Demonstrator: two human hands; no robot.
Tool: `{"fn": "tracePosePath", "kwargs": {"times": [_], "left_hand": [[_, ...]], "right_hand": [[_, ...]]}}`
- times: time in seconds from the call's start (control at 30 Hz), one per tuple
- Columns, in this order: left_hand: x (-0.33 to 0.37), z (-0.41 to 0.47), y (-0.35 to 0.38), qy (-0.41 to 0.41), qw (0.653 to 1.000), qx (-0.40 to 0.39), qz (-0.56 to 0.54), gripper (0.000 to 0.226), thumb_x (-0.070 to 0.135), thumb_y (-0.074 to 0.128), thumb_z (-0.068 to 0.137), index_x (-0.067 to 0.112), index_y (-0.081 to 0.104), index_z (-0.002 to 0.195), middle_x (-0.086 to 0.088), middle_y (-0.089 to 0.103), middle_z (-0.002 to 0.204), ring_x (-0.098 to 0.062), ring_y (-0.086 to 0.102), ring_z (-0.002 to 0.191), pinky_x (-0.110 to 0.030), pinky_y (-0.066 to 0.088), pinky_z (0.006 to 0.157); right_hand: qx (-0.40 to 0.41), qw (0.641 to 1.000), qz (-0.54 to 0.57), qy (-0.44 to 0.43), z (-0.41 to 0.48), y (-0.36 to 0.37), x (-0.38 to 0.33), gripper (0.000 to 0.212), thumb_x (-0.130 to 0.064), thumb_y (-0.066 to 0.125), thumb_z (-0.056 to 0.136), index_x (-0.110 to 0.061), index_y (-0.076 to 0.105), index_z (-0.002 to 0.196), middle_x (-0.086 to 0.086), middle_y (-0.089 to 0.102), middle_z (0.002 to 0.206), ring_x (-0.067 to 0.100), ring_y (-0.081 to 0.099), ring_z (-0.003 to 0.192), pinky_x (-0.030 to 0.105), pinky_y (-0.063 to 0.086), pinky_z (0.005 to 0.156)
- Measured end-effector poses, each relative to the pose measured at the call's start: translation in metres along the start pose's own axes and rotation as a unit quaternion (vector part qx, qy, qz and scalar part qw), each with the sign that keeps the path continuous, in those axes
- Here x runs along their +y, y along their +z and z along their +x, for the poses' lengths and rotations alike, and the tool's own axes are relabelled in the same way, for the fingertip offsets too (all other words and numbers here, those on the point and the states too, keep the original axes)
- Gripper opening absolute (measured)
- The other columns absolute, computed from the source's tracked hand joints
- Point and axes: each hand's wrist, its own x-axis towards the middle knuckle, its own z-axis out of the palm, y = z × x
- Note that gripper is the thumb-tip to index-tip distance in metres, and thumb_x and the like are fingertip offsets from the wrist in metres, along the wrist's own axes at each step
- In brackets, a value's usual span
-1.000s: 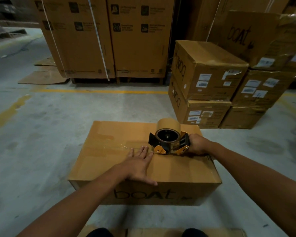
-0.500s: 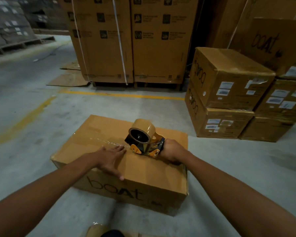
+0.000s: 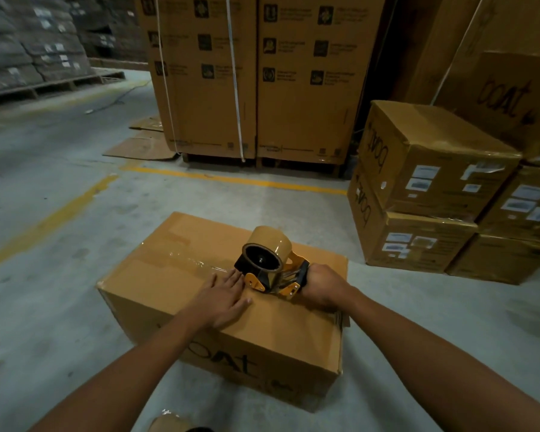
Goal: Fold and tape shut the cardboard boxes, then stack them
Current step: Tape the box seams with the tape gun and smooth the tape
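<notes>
A closed brown cardboard box [image 3: 181, 244] with "boat" printed on its near side lies on the concrete floor in front of me. A shiny strip of clear tape [image 3: 181, 260] runs along its top seam from the left edge. My left hand [image 3: 223, 297] presses flat on the box top with straight fingers, just behind the tape dispenser. My right hand [image 3: 323, 286] grips the handle of the orange and black tape dispenser [image 3: 270, 265], which carries a brown tape roll and sits on the seam near the box's middle.
Taped "boat" boxes [image 3: 424, 188] are stacked at the right. Tall strapped cartons on pallets [image 3: 256, 76] stand behind a yellow floor line [image 3: 231, 179]. Flat cardboard sheets [image 3: 138, 148] lie at the left of them. Another piece of cardboard [image 3: 169, 424] shows at the bottom edge.
My view has swung left, so the box now appears turned at an angle. The dispenser sits about mid-seam as before, with my left hand flat close behind it.
</notes>
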Motion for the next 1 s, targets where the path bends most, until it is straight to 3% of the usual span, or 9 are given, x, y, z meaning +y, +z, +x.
{"fn": "tracePosePath", "kwargs": {"times": [0.13,0.23,0.3,0.43,0.53,0.63,0.7,0.83,1.0], "left_hand": [[0.003,0.0,-0.002,-0.011,1.0,-0.006,0.002,0.077,0.064,0.009,0.099,0.017,-0.004,0.159,-0.002,-0.011,0.166,-0.013,-0.011,0.152,-0.047,-0.004,0.122],[0.005,0.0,-0.003,-0.011,1.0,-0.01,0.005,0.093,0.073,-0.006,0.085,0.016,-0.004,0.158,0.0,-0.013,0.165,-0.013,-0.011,0.152,-0.047,-0.002,0.122],[0.009,0.001,-0.001,-0.017,1.0,-0.011,0.015,0.089,0.071,-0.002,0.09,0.013,-0.005,0.158,-0.003,-0.014,0.165,-0.016,-0.012,0.152,-0.049,-0.001,0.122],[0.03,0.009,-0.003,0.001,1.0,-0.019,0.017,0.094,0.072,-0.007,0.086,0.011,-0.007,0.157,-0.005,-0.015,0.164,-0.017,-0.013,0.152,-0.049,-0.003,0.123],[0.055,0.02,0.003,0.025,0.999,-0.012,0.015,0.082,0.066,0.005,0.097,0.012,0.001,0.159,-0.006,-0.004,0.167,-0.017,-0.012,0.152,-0.051,-0.005,0.122],[0.062,0.026,0.006,0.026,1.0,0.003,0.014,0.08,0.065,0.006,0.098,0.013,0.008,0.16,-0.005,0.004,0.167,-0.017,-0.009,0.153,-0.049,-0.006,0.123],[0.058,0.027,0.008,0.03,1.0,0.005,0.006,0.082,0.067,0.005,0.096,0.016,0.007,0.16,-0.002,0.002,0.167,-0.015,-0.009,0.153,-0.048,-0.004,0.123],[0.055,0.027,0.009,0.034,0.999,0.012,-0.001,0.082,0.069,0.004,0.095,0.018,-0.004,0.159,0.001,-0.01,0.166,-0.01,-0.014,0.151,-0.045,-0.004,0.123],[0.057,0.026,0.007,0.031,0.999,0.005,0.016,0.084,0.069,0.001,0.093,0.016,-0.009,0.158,0.0,-0.016,0.164,-0.012,-0.012,0.151,-0.044,-0.005,0.121]], "right_hand": [[-0.036,0.999,-0.033,0.008,-0.024,-0.028,0.008,0.015,-0.038,0.063,0.094,-0.023,0.066,0.092,-0.001,0.063,0.086,0.02,0.061,0.082,0.032,0.051,0.075],[-0.05,0.998,-0.036,0.021,-0.049,-0.047,0.018,0.026,-0.038,0.064,0.095,-0.033,0.053,0.072,-0.01,0.053,0.07,0.006,0.051,0.059,0.018,0.042,0.054],[-0.05,0.997,-0.048,0.032,-0.057,-0.051,0.02,0.031,-0.037,0.063,0.095,-0.035,0.047,0.069,-0.012,0.049,0.068,0.004,0.046,0.054,0.015,0.038,0.05],[-0.043,0.995,-0.051,0.073,-0.049,-0.045,0.025,0.017,-0.032,0.062,0.093,-0.022,0.061,0.079,0.004,0.064,0.076,0.019,0.063,0.056,0.029,0.056,0.05],[-0.043,0.994,-0.039,0.09,-0.044,-0.04,0.031,0.016,-0.03,0.064,0.089,-0.015,0.068,0.092,0.01,0.068,0.084,0.022,0.068,0.06,0.029,0.058,0.049],[-0.037,0.994,-0.036,0.097,-0.044,-0.041,0.031,0.01,-0.026,0.065,0.086,-0.017,0.067,0.085,0.01,0.067,0.08,0.022,0.066,0.061,0.031,0.058,0.052],[-0.043,0.993,-0.033,0.104,-0.044,-0.042,0.033,0.01,-0.022,0.065,0.087,-0.018,0.062,0.078,0.01,0.065,0.077,0.022,0.063,0.059,0.029,0.055,0.051],[-0.044,0.992,-0.029,0.115,-0.048,-0.046,0.048,0.019,-0.032,0.068,0.085,-0.014,0.067,0.094,0.01,0.069,0.083,0.025,0.07,0.066,0.032,0.06,0.053],[-0.044,0.987,-0.028,0.149,-0.071,-0.059,0.085,0.012,-0.021,0.069,0.081,-0.011,0.068,0.089,0.012,0.071,0.079,0.027,0.071,0.065,0.032,0.059,0.053]]}}
